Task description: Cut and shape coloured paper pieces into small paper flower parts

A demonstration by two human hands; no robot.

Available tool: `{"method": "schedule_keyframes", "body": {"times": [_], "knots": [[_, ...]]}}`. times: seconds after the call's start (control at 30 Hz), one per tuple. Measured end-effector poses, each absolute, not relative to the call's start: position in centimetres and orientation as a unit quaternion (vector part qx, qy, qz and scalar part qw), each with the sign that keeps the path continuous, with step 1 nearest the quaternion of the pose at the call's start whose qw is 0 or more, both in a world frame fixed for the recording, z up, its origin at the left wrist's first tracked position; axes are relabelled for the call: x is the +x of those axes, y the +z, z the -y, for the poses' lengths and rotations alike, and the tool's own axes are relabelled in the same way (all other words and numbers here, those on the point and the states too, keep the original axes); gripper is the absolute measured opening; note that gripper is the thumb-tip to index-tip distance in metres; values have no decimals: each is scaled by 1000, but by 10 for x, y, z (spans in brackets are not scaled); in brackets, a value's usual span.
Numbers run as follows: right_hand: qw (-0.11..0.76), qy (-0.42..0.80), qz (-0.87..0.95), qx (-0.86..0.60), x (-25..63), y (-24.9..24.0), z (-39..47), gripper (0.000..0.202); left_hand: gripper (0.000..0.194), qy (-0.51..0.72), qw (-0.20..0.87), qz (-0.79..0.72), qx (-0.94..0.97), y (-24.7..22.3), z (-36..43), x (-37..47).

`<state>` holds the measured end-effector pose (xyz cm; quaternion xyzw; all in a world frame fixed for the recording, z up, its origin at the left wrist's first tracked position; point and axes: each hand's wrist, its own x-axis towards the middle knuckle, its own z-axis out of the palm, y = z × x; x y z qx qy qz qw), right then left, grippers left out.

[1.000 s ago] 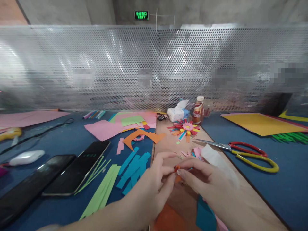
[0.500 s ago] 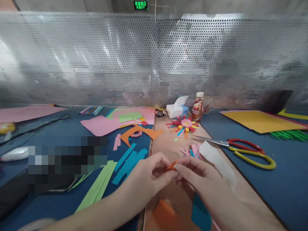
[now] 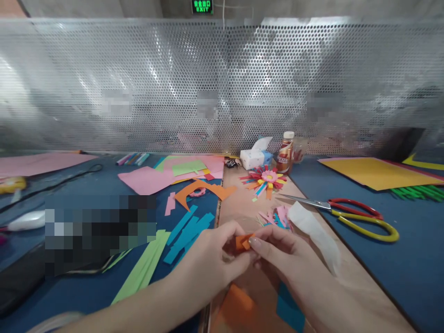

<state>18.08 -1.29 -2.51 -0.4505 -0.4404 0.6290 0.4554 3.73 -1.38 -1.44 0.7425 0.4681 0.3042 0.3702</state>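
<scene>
Between my two hands is a small folded piece of orange paper (image 3: 243, 242). My left hand (image 3: 222, 252) pinches it from the left, its lower edge hidden by the fingers. The thumb and fingers of my right hand (image 3: 282, 249) close on its right end. Below them lie an orange paper sheet (image 3: 237, 312) and a blue paper piece (image 3: 290, 307), the blue one partly behind my right wrist. Just beyond my hands rests a pile of pink and blue paper scraps (image 3: 280, 216). Farther back lies a multicoloured paper flower (image 3: 268, 179).
Scissors (image 3: 347, 212) with red and yellow handles lie at right, points toward the middle, beside a crumpled white tissue (image 3: 315, 233). Blue strips (image 3: 189, 238) and green strips (image 3: 144, 268) lie at left. A bottle (image 3: 285, 152) and tissue pack (image 3: 255, 159) stand behind.
The orange paper has turned between my fingers, and more of its folded face shows now. Both hands stay nearly in place; the view has shifted slightly.
</scene>
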Motion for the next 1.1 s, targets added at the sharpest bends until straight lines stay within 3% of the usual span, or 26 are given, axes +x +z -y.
{"method": "schedule_keyframes", "body": {"times": [0.47, 0.83, 1.1], "knots": [[454, 638, 405, -472, 181, -17, 13, 21, 29, 258, 347, -491, 757, -11, 14, 37], [455, 647, 406, -458, 183, -21, 14, 15, 30, 284, 388, -440, 759, -12, 14, 36], [461, 630, 407, -475, 180, -18, 15, 18, 32, 278, 357, -469, 759, -11, 15, 36]]}}
